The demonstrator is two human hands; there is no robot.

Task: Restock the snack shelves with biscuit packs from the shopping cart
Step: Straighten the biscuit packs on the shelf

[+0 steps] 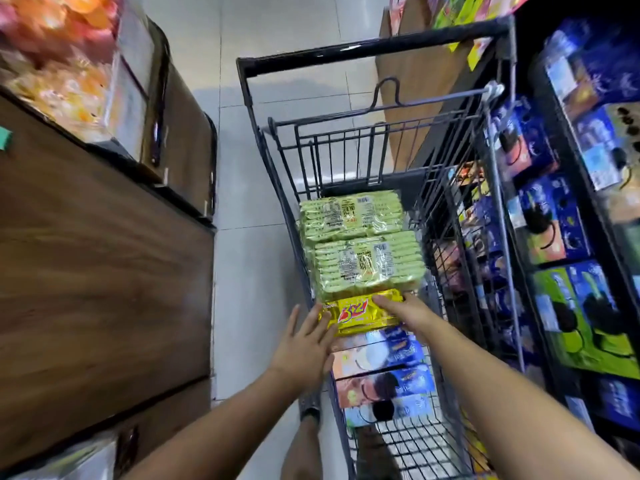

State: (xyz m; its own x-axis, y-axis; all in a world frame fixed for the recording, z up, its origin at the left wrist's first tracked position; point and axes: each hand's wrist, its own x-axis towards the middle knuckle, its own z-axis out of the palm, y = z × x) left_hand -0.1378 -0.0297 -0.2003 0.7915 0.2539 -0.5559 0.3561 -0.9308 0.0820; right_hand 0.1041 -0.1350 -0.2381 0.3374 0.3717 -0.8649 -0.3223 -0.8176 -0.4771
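Squarely across the shopping cart (363,51) - long axis wall to wall - lay 1 yellow biscuit pack (360,315); the left hand (304,348) pressed straight fingers against its left end, the right hand (408,311) curled over its right end - both equally near.

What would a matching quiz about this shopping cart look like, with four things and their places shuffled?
Things: 1 yellow pack; 2 green packs; 3 blue boxes; 4 wooden counter.
Places: A far end of the cart; B left of the cart; C between left hand and right hand; D cart's near end.
Pairs: 1-C, 2-A, 3-D, 4-B.
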